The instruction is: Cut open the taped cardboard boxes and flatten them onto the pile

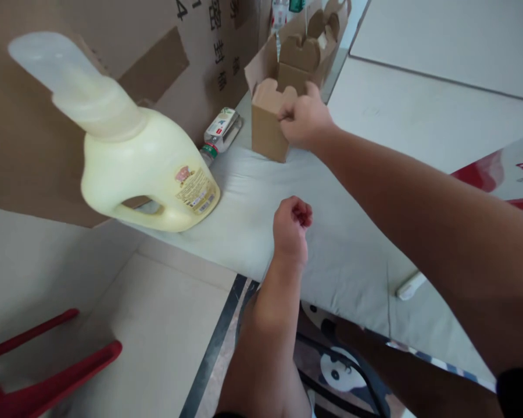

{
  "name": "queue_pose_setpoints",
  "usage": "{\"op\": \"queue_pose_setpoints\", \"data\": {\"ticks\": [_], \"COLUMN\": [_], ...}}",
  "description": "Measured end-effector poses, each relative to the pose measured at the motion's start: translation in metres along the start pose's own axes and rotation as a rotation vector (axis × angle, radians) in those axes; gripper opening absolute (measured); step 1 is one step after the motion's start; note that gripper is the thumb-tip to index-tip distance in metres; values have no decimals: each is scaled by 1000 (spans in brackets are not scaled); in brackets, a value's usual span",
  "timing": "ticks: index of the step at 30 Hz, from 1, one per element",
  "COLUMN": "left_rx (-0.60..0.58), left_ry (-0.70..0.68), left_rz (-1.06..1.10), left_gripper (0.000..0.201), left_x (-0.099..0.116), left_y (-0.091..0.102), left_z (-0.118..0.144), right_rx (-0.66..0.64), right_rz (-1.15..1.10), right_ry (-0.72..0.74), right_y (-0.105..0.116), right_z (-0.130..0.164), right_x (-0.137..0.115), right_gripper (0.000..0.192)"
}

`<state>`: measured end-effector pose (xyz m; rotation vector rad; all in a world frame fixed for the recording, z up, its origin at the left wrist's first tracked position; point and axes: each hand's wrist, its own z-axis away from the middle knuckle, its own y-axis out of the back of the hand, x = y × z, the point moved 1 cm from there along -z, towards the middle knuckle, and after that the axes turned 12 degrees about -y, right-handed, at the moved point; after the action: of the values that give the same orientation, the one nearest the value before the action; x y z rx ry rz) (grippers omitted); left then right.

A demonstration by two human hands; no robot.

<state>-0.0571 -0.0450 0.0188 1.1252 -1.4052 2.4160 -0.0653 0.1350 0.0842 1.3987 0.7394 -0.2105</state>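
Right hand (304, 121) is at the far side of the grey-covered table (344, 255), closed around the near right edge of a small brown cardboard box (268, 125). The fingers (287, 113) wrap over the box's top rim and press its side; the thumb sits behind, near the scalloped flap. The box stands upright on the table, directly left of the knuckles and touching them.

Left hand (291, 229) hovers nearer, over the table's middle, curled into a loose fist. Whether anything is inside the fist cannot be told from this angle; nothing shows between the fingers. It is well apart from the box.

More folded boxes of the same brown card (307, 49) stand in a row behind the held one, running to the far end. A clear plastic bottle (220, 132) lies on its side just left of the held box. A large pale-yellow jug with a handle and a printed label (135, 168) stands at the table's left edge, near a big corrugated carton wall (157, 52).
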Motion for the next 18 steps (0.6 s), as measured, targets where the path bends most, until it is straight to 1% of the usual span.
{"op": "queue_pose_setpoints", "data": {"ticks": [1,2,4,5,6,7,8,9,10,12,13,14,15,16,17,18], "left_rx": [-4,-1,9,17,25,32,51,92,160,343,427,475,470,409,292,136], "left_ry": [-6,-9,-12,-31,-79,-160,-273,-407,-552,-804,-892,-946,-968,-966,-941,-902], "left_rz": [5,12,3,-23,-64,-114,-168,-221,-264,-305,-318,-338,-364,-393,-424,-444], "left_gripper": [39,39,38,37,35,34,33,31,28,18,13,11,13,19,27,36], "left_x": [1,1,-1,-3,-5,-7,-8,-8,-6,1,5,8,11,12,11,8], "left_y": [1,2,3,5,6,8,11,14,18,26,30,34,36,36,35,33], "left_z": [1,2,2,1,0,-1,-3,-4,-6,-8,-9,-10,-10,-10,-10,-8], "right_rx": [17,6,-84,-114,-121,-102,-69,-26,22,145,215,295,365,392,442,532], "right_rz": [-19,-54,-212,-292,-349,-371,-364,-335,-294,-198,-164,-154,-163,-184,-250,-261], "right_ry": [-54,-111,-209,-245,-256,-235,-194,-139,-69,77,150,210,241,253,249,211], "right_y": [2,4,6,7,9,12,15,20,26,39,47,54,60,63,65,65], "right_z": [3,5,12,15,19,26,34,46,62,106,133,160,189,215,240,261], "right_x": [7,13,21,23,25,28,30,35,42,62,76,93,110,127,144,159], "right_gripper": [12,12,9,8,6,6,7,10,13,21,24,24,22,20,16,12]}}
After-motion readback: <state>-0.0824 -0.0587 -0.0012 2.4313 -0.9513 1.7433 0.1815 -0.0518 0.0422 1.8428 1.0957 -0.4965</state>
